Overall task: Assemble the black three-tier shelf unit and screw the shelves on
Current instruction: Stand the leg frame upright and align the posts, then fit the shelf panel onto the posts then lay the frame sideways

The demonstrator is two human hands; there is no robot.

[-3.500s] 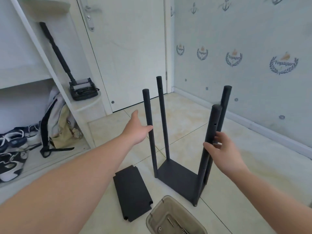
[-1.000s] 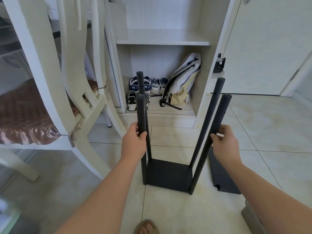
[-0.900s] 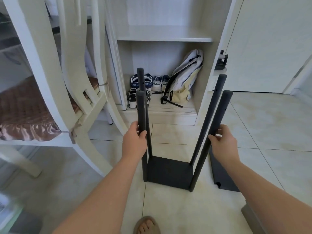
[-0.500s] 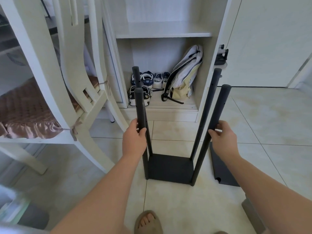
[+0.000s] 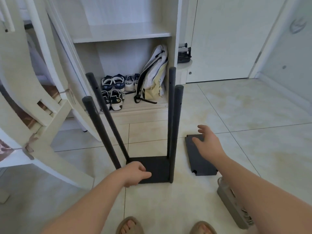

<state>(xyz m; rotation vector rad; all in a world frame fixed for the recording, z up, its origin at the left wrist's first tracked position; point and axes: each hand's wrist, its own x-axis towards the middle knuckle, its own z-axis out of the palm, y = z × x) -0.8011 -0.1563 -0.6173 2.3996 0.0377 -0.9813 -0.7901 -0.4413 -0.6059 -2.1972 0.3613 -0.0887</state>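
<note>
Black shelf unit (image 5: 152,168) stands on floor (image 5: 256,159), 4 posts (image 5: 171,115) up. L hand (image 5: 135,174) grips unit's front-left base corner. R hand (image 5: 208,142), fingers spread, hovers over loose shelf panel (image 5: 200,163) lying flat just right of unit.

Four posts (image 5: 175,132) ring the base shelf (image 5: 157,168); chair (image 5: 18,78) crowds left, tiles (image 5: 253,132) open far right

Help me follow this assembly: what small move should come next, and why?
Probably lower the right hand onto the loose shelf and grip it: the hand hovers open above it, the posts carry only the bottom shelf, and the left hand holds its corner.
</note>
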